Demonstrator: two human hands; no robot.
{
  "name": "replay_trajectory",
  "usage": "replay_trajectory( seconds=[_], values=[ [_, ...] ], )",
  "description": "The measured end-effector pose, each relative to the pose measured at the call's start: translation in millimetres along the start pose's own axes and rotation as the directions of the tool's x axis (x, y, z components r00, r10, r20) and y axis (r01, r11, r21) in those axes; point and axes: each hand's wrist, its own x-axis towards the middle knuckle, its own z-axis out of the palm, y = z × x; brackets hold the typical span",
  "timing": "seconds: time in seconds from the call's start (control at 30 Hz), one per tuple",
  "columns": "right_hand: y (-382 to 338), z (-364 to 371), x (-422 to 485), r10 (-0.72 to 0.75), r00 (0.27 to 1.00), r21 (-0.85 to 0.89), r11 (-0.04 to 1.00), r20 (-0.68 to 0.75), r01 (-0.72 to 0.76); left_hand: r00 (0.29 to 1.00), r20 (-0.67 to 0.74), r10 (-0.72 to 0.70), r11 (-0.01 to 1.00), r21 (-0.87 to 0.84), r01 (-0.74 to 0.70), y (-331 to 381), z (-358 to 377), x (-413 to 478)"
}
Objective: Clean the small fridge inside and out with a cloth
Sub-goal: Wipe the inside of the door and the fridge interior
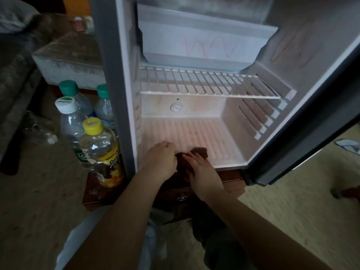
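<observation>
The small fridge [104, 55] is seen with its door [303, 45] swung wide to the right, and it is set on a dark wooden cabinet [231, 178]. Under the top of the interior a white tray [204, 41] is fitted, marked with red scribbles. A white wire shelf [204, 82] is mounted below it. Reddish staining is visible on the ribbed floor [194, 131] of the compartment. Beside the fridge's left wall, several plastic bottles [78, 117] are grouped, the nearest being a yellow-capped bottle [101, 149].

Both hands are reached in at the front edge of the floor. The left hand [161, 156] is curled, and the left end of the brown cloth [200, 152] is gripped in it. The right hand [202, 170] is laid on the cloth with its fingers stretched out flat; whether the thumb is tucked beneath cannot be told. The cloth is bunched on the front of the floor, partly draped over the sill between the hands. A round dial [176, 107] is set in the back wall.
</observation>
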Motion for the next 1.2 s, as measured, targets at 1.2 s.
replay_trajectory(
  seconds=[1.2],
  values=[
    [-6,-4,48,0.041,0.999,0.000,0.999,0.036,-0.041,0.998,-0.060,0.014,1.000,-0.021,-0.015,-19,11,-19]
  ],
)
